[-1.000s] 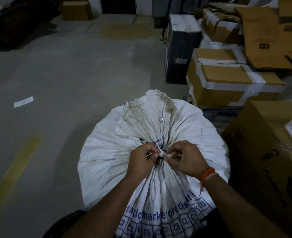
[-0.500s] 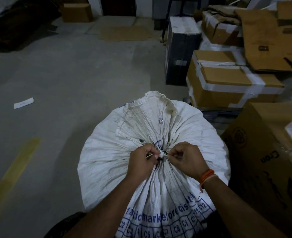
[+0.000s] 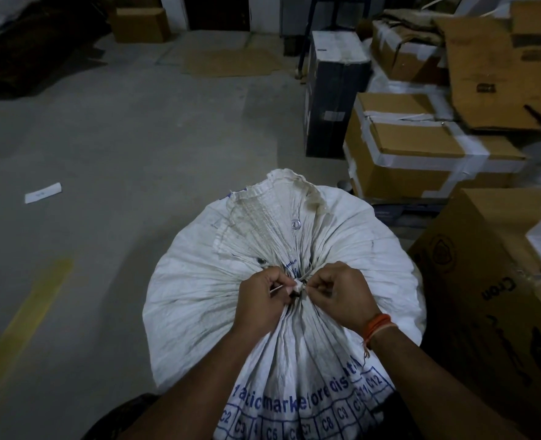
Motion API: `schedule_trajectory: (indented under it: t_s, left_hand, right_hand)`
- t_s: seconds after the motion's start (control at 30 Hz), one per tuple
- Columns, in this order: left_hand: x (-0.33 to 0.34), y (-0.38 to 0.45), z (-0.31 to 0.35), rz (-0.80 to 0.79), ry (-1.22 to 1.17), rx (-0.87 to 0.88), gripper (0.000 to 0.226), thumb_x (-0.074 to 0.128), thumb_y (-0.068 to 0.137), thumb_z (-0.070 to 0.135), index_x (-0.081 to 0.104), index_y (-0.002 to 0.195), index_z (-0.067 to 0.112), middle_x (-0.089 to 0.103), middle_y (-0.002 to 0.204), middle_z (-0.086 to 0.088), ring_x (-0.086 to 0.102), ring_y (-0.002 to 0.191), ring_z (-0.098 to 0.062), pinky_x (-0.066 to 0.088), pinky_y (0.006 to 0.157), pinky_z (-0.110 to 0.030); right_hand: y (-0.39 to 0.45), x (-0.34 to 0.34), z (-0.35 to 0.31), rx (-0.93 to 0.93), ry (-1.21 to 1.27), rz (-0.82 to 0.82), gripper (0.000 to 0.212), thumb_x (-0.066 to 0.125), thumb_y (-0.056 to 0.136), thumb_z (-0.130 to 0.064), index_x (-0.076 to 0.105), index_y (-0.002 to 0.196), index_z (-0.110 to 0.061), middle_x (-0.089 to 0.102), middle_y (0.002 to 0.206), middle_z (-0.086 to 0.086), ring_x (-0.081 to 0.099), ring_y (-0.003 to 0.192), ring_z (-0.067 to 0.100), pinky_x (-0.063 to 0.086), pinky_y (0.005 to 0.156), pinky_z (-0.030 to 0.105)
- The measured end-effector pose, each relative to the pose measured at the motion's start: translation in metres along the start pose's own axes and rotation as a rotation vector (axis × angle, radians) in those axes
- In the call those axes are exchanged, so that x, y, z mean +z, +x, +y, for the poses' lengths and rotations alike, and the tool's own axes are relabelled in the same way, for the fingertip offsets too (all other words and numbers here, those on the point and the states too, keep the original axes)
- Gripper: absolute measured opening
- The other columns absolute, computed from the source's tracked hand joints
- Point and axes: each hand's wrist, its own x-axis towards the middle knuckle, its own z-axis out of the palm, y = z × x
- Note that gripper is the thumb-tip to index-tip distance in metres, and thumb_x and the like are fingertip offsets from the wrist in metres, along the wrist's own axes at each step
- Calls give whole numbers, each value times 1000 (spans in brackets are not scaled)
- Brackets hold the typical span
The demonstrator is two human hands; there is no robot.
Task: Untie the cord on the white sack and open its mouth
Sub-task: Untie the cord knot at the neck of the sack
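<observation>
A large white woven sack (image 3: 199,290) with blue printing stands on the floor in front of me, its neck gathered into tight pleats. A thin white cord (image 3: 298,284) is knotted around the gathered neck. My left hand (image 3: 259,298) pinches the cord on the left of the knot, a short stiff end sticking out between its fingers. My right hand (image 3: 342,293), with an orange thread band at the wrist, pinches the cord on the right of the knot. The sack's loose mouth flap (image 3: 275,211) fans out beyond the knot, away from me.
Taped cardboard boxes (image 3: 421,154) are stacked close on the right, and a big brown carton (image 3: 491,300) touches the sack's right side. A dark box (image 3: 332,93) stands behind. Grey concrete floor (image 3: 119,138) lies to the left, with a paper scrap (image 3: 43,193) and a yellow line (image 3: 24,319).
Both hands stay at the knot; the fingers have shifted slightly closer together on the cord. The sack remains tied.
</observation>
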Motion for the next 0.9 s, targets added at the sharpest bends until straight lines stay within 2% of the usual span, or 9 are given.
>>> schedule_trajectory:
  t_s: [0.17,0.3,0.4,0.5,0.6,0.9]
  left_hand:
    - [0,-1,2,2,32,12,23,74,88,-1,75,80,20,75,78,11,73,75,-9,58,74,-26]
    - [1,-1,5,14,8,-2,22,74,88,-2,74,78,17,76,76,2,74,67,-16,62,72,-31]
    - [0,-1,5,18,-14,-12,18,73,89,-3,73,80,12,76,78,-1,74,66,-19,61,70,-30]
    - [0,0,3,15,-25,-16,18,73,89,-2,74,80,13,76,79,-1,75,67,-21,64,72,-38]
    - [0,0,3,17,-26,-21,20,72,89,-4,74,79,13,76,78,-1,75,66,-21,63,71,-37]
    - [1,1,1,10,-22,-33,23,72,88,-4,75,79,16,76,78,1,75,71,-22,65,77,-48]
  right_hand:
    - [-3,-10,2,23,58,-58,9,82,73,-33,75,76,-28,70,71,-8,66,69,6,55,63,22]
    - [-3,-17,7,34,19,-75,11,83,72,-24,73,71,-28,68,70,-12,63,68,2,47,62,14]
    - [-1,-13,8,38,8,-49,10,83,72,-21,74,69,-25,69,70,-9,62,67,2,49,63,17]
    - [0,-10,6,37,18,-35,8,81,72,-21,75,69,-24,70,71,-10,64,70,5,56,66,28]
    - [-1,-7,5,31,35,-23,10,80,72,-20,73,68,-26,69,70,-11,65,71,6,57,67,34]
    - [-1,-1,5,20,48,-4,9,80,74,-14,76,72,-22,70,73,-11,65,75,4,58,67,29]
